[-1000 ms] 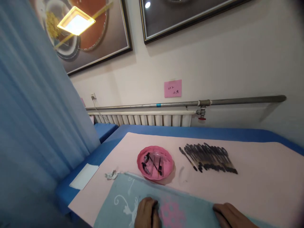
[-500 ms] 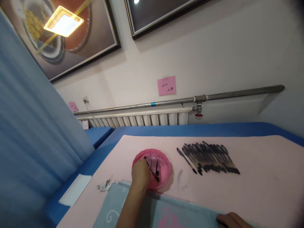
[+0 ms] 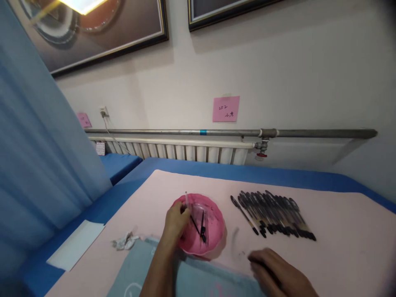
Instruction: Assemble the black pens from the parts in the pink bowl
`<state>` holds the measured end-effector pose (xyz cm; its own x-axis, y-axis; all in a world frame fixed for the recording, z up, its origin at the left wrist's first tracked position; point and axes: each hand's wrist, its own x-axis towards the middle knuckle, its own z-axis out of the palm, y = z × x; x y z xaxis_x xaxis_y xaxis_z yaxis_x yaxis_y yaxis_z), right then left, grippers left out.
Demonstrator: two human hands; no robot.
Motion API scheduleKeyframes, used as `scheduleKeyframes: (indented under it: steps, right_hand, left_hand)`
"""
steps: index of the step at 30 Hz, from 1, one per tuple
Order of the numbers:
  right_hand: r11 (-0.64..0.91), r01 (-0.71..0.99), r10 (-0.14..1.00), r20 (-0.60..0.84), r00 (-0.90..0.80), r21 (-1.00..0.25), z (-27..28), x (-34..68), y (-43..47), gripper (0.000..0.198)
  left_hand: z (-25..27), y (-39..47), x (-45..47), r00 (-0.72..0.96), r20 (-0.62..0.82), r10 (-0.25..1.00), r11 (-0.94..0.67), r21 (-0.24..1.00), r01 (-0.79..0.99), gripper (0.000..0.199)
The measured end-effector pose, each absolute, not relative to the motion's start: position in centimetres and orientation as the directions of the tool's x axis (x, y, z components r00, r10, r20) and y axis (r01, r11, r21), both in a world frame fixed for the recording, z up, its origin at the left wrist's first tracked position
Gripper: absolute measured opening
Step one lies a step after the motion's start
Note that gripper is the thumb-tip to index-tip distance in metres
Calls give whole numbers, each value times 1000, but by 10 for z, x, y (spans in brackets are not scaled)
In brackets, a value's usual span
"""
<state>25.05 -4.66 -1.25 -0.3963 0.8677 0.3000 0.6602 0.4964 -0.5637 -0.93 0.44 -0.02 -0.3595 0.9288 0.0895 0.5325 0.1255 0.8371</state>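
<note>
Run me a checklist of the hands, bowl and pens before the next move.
1. Left hand at the pink bowl: ok, over its left side.
2. Clear tube firmly gripped by the left hand: cannot tell, contact is partly hidden.
3. Right hand free of any item: cannot tell, it is blurred and curled.
4. Black parts inside the bowl: ok.
5. Pens evenly spaced: not ok, the leftmost lies slightly apart.
6. Bowl apart from pens: ok.
</note>
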Motion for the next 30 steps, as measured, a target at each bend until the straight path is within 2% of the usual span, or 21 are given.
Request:
scheduleKeyframes:
  steps: [3, 5, 9, 12, 16, 19, 22, 24, 27, 30]
  right_hand:
    - [651, 642, 759, 359, -544, -405, 11, 191, -18, 24]
    - [691, 673, 718, 366, -592, -265, 11, 156, 2, 21]
    - [592, 800, 782, 307, -543, -93, -9, 119, 28, 17]
    - [550, 831, 816, 265, -513, -83, -19, 116, 33, 16]
    - [555, 797, 824, 289, -488, -238, -16, 122, 35, 18]
    - [541, 680, 841, 341, -420, -495, -5, 128, 42, 14]
    - [432, 404, 900, 354, -255, -806, 9, 135, 51, 14]
    - [319, 156, 945, 301, -128, -935, 19, 141, 56, 16]
    - [193, -239, 980, 200, -9, -952, 32, 147, 58, 18]
    - [140, -457, 988, 151, 13, -878, 41, 148, 55, 16]
  left_hand:
    - [1, 4, -11, -310, 29, 950, 47, 970, 237, 11]
    - [1, 4, -9, -277, -26, 961, 38, 999, 37, 13]
    - [1, 5, -6, -245, -117, 962, 50, 964, -262, 18]
    - [-1, 9, -6, -231, -147, 962, 58, 933, -354, 20]
    - [-2, 13, -8, -179, -140, 974, 58, 916, -397, 17]
    - [3, 11, -9, -165, -137, 977, 52, 899, -434, 15]
    - [9, 6, -8, -96, -134, 986, 74, 882, -465, 22]
    - [10, 3, -8, -22, -140, 990, 115, 885, -452, 28]
    - [6, 0, -9, 35, -128, 991, 132, 916, -379, 23]
    - [2, 0, -9, 52, -99, 994, 110, 943, -313, 17]
